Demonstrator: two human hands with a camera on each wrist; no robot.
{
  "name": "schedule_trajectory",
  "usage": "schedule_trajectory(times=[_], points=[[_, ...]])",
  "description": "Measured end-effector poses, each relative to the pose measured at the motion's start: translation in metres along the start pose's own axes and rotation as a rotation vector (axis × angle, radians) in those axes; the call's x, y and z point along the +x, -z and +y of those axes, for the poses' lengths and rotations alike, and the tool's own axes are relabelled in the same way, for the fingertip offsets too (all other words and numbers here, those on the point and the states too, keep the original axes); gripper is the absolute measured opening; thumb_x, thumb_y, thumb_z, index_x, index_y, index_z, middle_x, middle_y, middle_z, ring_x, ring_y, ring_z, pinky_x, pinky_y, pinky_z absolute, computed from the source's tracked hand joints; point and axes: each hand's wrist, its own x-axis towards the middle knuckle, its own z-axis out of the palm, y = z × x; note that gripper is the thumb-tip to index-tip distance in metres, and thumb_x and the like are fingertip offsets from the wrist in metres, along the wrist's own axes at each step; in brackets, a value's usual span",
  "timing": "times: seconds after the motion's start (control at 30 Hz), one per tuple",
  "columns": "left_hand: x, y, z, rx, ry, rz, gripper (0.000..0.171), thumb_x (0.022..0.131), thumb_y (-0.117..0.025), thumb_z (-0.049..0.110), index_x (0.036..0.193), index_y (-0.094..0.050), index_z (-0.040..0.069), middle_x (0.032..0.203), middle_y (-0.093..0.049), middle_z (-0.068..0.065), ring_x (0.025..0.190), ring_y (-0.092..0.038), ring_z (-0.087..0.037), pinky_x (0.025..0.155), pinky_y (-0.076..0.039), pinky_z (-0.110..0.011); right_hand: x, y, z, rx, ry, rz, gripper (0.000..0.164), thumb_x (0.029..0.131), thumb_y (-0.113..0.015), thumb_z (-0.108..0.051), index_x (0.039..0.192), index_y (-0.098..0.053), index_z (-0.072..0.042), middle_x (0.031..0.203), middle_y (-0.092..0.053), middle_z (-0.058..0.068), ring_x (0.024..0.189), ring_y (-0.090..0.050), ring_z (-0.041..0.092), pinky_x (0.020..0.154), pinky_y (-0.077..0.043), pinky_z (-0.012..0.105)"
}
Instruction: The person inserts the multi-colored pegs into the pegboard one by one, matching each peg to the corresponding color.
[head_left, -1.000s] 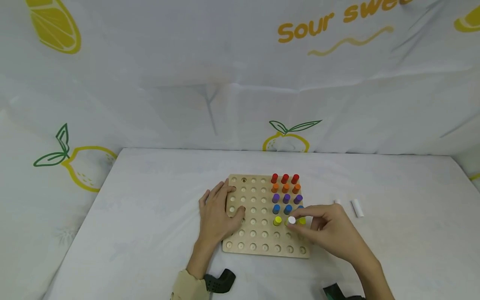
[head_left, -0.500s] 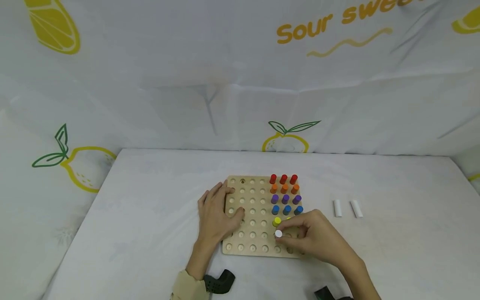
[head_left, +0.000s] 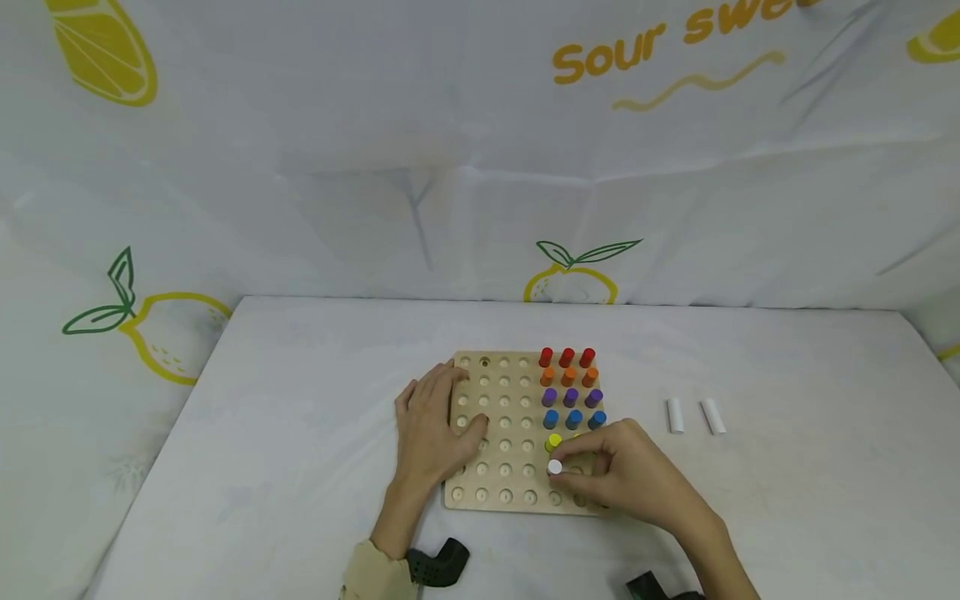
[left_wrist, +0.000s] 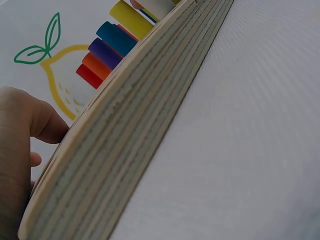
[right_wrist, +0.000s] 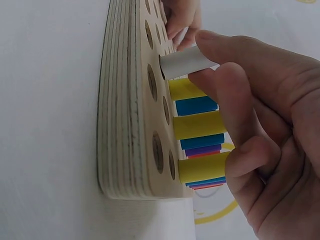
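Observation:
A wooden pegboard with rows of round holes lies on the white table. Red, orange, purple, blue and yellow pegs stand in its right-hand columns. Between thumb and index finger, my right hand pinches a white peg; in the right wrist view its lower end is at a hole in front of the yellow pegs. My left hand rests on the board's left side, fingers at the far left edge and thumb over the holes. The left wrist view shows the board's layered side edge close up.
Two white pegs lie on the table to the right of the board. A black wrist device sits by the left sleeve, another by the right wrist. Behind the table hangs a white cloth printed with lemons.
My right hand has moved left and nearer with the white peg, from over the yellow row to the row in front, and holds there since half a second ago. The left hand stays put.

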Motion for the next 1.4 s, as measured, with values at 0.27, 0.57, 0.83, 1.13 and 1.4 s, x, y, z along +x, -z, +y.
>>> schedule_trajectory(times=[0.27, 0.57, 0.83, 1.13, 1.4], points=[[0.0010, -0.0012, 0.0003, 0.038, 0.012, -0.029, 0.072, 0.077, -0.064, 0.035, 0.146, -0.056, 0.016, 0.157, -0.052, -0.008, 0.148, -0.044, -0.029, 0.123, -0.021, -0.058, 0.0005, -0.0004, 0.0008, 0.005, -0.015, -0.020, 0.018, 0.081, -0.085, -0.023, 0.095, -0.082, -0.011, 0.054, -0.063, -0.008, 0.044, -0.045, -0.004, 0.038, -0.036, 0.018], [0.0020, -0.0022, 0.0002, 0.051, 0.007, -0.025, 0.071, 0.082, -0.063, 0.041, 0.148, -0.055, 0.015, 0.157, -0.051, -0.008, 0.148, -0.044, -0.030, 0.122, -0.021, -0.060, 0.0010, -0.0006, 0.0022, -0.020, 0.000, -0.026, 0.017, 0.081, -0.085, -0.022, 0.095, -0.083, -0.011, 0.055, -0.064, -0.010, 0.044, -0.045, -0.004, 0.038, -0.037, 0.019], [0.0024, -0.0037, -0.0009, 0.047, 0.000, -0.011, 0.068, 0.085, -0.063, 0.043, 0.147, -0.056, 0.015, 0.156, -0.052, -0.008, 0.147, -0.045, -0.029, 0.121, -0.022, -0.060, 0.0018, -0.0016, 0.0012, -0.091, -0.011, -0.014, 0.015, 0.080, -0.086, -0.021, 0.093, -0.083, -0.013, 0.053, -0.061, -0.013, 0.044, -0.045, -0.004, 0.039, -0.037, 0.019], [0.0022, -0.0024, 0.0005, 0.039, 0.016, -0.025, 0.068, 0.086, -0.062, 0.043, 0.148, -0.055, 0.016, 0.157, -0.051, -0.008, 0.148, -0.044, -0.030, 0.122, -0.020, -0.060, 0.0013, -0.0017, 0.0007, -0.139, -0.008, 0.007, 0.016, 0.079, -0.087, -0.023, 0.092, -0.083, -0.015, 0.052, -0.059, -0.016, 0.044, -0.045, -0.005, 0.039, -0.037, 0.019], [0.0022, -0.0027, 0.0003, 0.028, 0.021, -0.025, 0.068, 0.086, -0.062, 0.043, 0.149, -0.055, 0.017, 0.157, -0.051, -0.008, 0.148, -0.044, -0.029, 0.122, -0.019, -0.060, 0.0000, -0.0012, -0.0006, -0.153, -0.004, 0.023, 0.017, 0.079, -0.087, -0.022, 0.095, -0.083, -0.014, 0.052, -0.059, -0.016, 0.045, -0.046, -0.005, 0.040, -0.038, 0.020]])
